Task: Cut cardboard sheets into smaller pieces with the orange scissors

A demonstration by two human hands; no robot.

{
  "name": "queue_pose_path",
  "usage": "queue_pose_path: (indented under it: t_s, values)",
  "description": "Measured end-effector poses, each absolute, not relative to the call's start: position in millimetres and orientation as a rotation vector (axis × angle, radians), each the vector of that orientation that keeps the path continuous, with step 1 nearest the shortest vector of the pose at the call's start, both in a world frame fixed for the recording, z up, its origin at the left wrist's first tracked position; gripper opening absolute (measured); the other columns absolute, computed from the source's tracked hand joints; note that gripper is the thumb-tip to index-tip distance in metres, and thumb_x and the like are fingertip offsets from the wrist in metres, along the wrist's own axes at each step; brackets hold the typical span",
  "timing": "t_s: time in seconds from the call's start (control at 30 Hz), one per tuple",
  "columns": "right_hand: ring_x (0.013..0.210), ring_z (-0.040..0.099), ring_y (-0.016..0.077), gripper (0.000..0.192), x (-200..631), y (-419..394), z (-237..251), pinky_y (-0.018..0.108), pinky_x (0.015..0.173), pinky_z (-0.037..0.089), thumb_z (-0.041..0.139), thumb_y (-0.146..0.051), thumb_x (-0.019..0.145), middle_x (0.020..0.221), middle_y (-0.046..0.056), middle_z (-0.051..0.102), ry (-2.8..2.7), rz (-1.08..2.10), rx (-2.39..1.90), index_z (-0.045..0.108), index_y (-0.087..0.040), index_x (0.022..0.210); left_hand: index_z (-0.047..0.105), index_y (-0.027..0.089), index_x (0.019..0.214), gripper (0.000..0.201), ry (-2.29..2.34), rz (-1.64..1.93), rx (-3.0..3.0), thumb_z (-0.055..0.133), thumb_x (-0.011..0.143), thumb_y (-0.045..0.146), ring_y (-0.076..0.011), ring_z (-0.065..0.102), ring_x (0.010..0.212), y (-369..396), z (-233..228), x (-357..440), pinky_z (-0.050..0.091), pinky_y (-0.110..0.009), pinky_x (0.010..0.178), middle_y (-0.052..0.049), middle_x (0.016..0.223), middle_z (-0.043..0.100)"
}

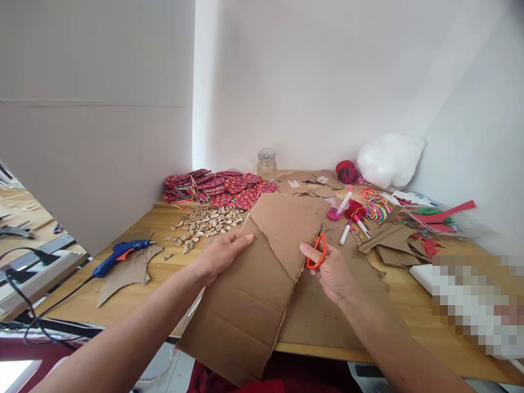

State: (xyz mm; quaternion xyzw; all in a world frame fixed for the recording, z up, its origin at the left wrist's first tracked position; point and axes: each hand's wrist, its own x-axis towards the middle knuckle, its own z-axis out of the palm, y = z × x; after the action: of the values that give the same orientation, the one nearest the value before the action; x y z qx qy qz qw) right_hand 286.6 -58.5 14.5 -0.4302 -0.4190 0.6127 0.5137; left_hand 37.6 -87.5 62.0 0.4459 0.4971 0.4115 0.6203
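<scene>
My left hand (227,251) grips the left edge of a brown cardboard sheet (241,297), thumb on top and fingers underneath. A second cardboard piece (290,224) with a slanted edge overlaps its upper part. The sheet is tilted above the table's front edge. At its right edge my right hand (325,267) is closed around orange-handled scissors (317,252). Their blades are mostly hidden by the cardboard, so I cannot tell how far they are apart. Under the right hand a larger flat cardboard sheet (323,316) lies on the wooden table.
A blue glue gun (118,256) rests on a cardboard scrap at left, its cord trailing off the table. Behind lie shells (208,221), patterned red bundles (229,185) and a glass jar (267,165). Markers (345,233), cardboard scraps (393,245) and a white bag (391,161) are at right.
</scene>
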Motion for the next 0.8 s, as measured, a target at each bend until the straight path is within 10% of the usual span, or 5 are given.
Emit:
queue_pose_path:
  t_s: [0.27,0.8]
  values:
    - [0.049,0.042,0.0071,0.044,305,-38,3,0.017,0.038,0.034,0.095,-0.04,0.052,0.061,-0.006,0.054,-0.82,1.376,-1.024,0.06,-0.019,0.069,0.065,0.02,0.124,0.044,1.073,0.661,0.984,0.075,0.086,0.039,-0.0294,0.072,0.106,-126,38,-1,0.058,-0.04,0.091,-0.014,0.125,0.072]
    - [0.038,0.047,0.007,0.049,305,-7,24,0.017,0.028,0.036,0.091,-0.057,0.056,0.057,-0.002,0.06,-1.034,1.272,-1.15,0.064,-0.018,0.068,0.069,0.017,0.09,0.034,1.275,1.348,0.788,0.085,0.071,0.04,-0.0205,0.071,0.073,-96,43,-20,0.056,-0.029,0.067,-0.007,0.087,0.077]
